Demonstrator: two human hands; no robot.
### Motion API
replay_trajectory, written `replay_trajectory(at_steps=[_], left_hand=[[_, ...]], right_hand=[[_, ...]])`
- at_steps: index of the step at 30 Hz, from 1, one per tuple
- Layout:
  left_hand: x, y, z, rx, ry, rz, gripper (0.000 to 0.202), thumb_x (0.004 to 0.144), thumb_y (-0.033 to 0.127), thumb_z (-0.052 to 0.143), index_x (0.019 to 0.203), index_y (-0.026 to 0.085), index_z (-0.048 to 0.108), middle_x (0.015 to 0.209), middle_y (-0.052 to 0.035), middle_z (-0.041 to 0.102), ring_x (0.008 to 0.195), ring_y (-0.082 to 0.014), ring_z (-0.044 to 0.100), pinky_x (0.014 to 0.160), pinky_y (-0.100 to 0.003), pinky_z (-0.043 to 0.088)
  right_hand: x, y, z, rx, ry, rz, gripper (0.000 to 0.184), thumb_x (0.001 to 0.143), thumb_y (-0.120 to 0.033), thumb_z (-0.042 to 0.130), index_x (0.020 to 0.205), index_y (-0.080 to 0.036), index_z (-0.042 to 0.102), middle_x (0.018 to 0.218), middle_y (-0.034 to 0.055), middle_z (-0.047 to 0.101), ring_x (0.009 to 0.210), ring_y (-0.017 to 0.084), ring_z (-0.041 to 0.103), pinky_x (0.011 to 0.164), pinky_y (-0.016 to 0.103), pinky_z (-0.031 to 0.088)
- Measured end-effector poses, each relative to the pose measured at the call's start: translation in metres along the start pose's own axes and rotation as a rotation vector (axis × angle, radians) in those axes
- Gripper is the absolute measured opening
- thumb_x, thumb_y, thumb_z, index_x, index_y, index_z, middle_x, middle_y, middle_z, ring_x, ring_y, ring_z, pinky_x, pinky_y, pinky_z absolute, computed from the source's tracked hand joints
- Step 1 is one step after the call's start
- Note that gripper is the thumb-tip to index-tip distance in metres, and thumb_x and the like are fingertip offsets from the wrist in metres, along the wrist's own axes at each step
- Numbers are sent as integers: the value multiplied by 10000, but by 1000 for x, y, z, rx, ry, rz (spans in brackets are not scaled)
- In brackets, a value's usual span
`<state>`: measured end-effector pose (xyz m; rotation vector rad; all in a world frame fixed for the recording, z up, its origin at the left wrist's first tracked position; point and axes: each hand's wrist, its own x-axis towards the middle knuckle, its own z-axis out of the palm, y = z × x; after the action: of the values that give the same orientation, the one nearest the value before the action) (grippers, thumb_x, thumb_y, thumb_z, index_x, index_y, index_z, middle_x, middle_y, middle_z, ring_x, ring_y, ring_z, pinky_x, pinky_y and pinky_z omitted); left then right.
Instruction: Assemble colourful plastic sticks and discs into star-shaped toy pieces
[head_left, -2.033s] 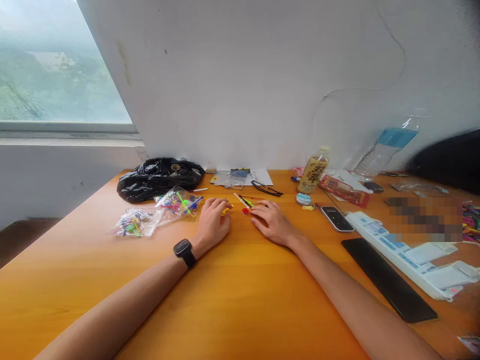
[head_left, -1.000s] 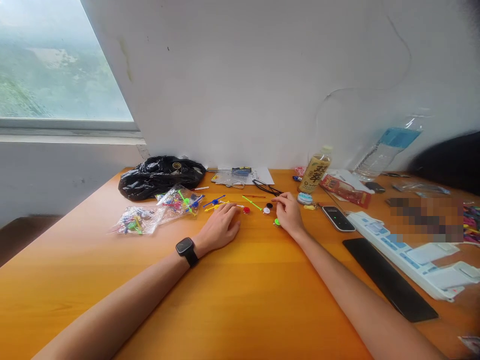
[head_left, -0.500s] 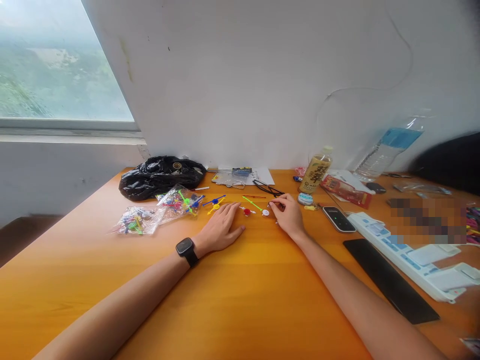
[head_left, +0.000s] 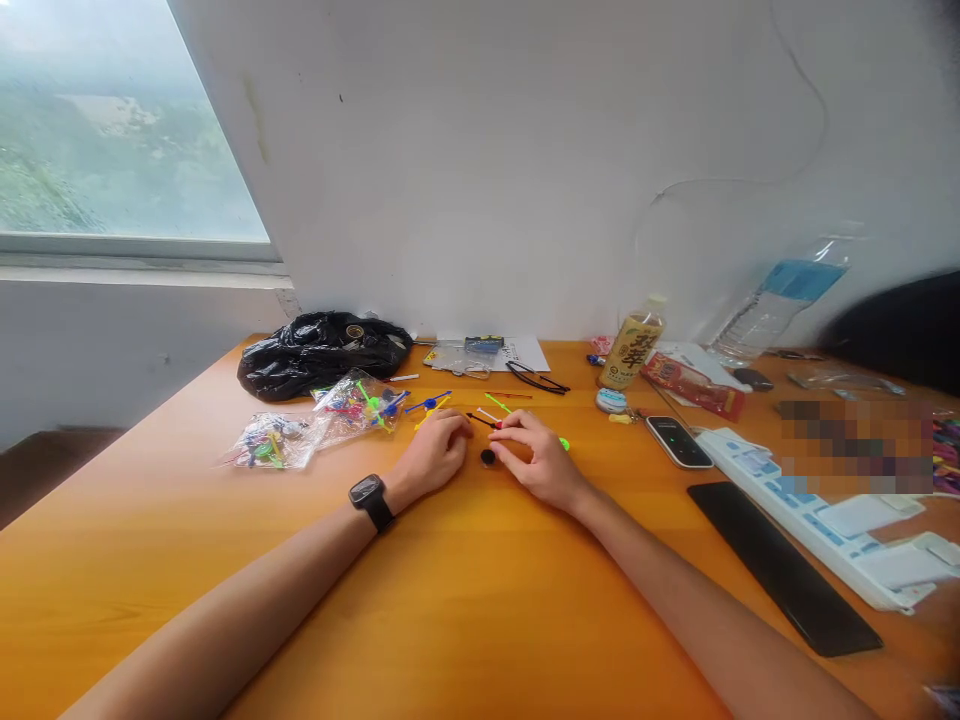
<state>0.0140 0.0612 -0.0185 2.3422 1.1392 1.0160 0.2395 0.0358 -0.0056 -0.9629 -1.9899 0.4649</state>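
Note:
My right hand [head_left: 546,465] is above the table with thumb and fingertips pinched together at the end of a black plastic arrow [head_left: 480,420], which points to the left. Just below those fingertips is a small black disc [head_left: 487,457]. Resting on the table, my left hand [head_left: 435,452] has its fingers curled in beside the arrow's tip; its fingertips are hidden. Behind my right hand lies a light green arrow [head_left: 496,401], partly covered. A bright green disc [head_left: 564,443] shows past its knuckles. Blue and yellow arrows [head_left: 430,404] lie beyond my left hand.
Clear packets [head_left: 274,441] of coloured parts and a black plastic bag [head_left: 322,355] lie at the left. Eyeglasses [head_left: 536,378] are at the back. To the right stand a drink bottle [head_left: 631,345], a phone [head_left: 679,442] and a white power strip [head_left: 806,520].
My right hand has moved left and nearer, bringing the black arrow and disc between my hands. My left hand's fingers, stretched out before, have curled in.

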Motion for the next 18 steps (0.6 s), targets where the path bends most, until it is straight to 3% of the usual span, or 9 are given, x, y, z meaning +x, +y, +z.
replay_trajectory(at_steps=[2, 6, 8, 12, 15, 18], left_hand=[[1, 5, -3, -28, 10, -37, 245, 881, 57, 480, 889, 188, 686, 956, -68, 735, 924, -225, 680, 900, -397, 543], [0, 17, -9, -65, -6, -25, 108, 871, 122, 554, 909, 195, 623, 907, -40, 705, 843, -202, 643, 790, -350, 512], [-1, 20, -11, -66, 44, -49, 102, 863, 124, 545, 923, 204, 565, 868, -23, 666, 783, -185, 608, 725, -327, 486], [-4, 20, -13, -85, 168, -80, 152, 928, 162, 503, 1072, 208, 523, 964, -39, 649, 840, -184, 612, 788, -338, 506], [-5, 22, -15, -106, 84, 14, 249, 951, 231, 560, 1199, 214, 550, 1140, -77, 673, 989, -212, 639, 908, -372, 525], [-6, 26, -13, -84, -57, 135, 242, 919, 281, 652, 1155, 232, 626, 1111, -74, 709, 1003, -234, 659, 905, -370, 529]], right_hand=[[0, 2, 0, 53, 20, 36, 195, 1015, -317, 600, 1050, -245, 777, 1041, 78, 672, 1005, 238, 679, 946, 394, 552], [4, 7, -4, 241, 65, 157, 229, 1022, -321, 551, 1069, -216, 749, 1043, 90, 695, 940, 222, 701, 878, 374, 579], [6, 8, -6, 322, 66, 237, 215, 990, -309, 557, 1022, -203, 742, 995, 83, 717, 851, 203, 685, 826, 361, 572], [6, 6, -8, 526, -65, 407, 214, 875, -264, 533, 820, -184, 724, 747, 30, 670, 574, 137, 543, 575, 282, 452], [5, 5, -7, 596, -217, 481, 219, 791, -239, 505, 694, -182, 693, 600, 8, 603, 471, 117, 457, 476, 257, 331], [5, 6, -5, 603, -303, 523, 225, 760, -244, 492, 671, -183, 689, 581, 13, 624, 432, 111, 436, 449, 249, 294]])
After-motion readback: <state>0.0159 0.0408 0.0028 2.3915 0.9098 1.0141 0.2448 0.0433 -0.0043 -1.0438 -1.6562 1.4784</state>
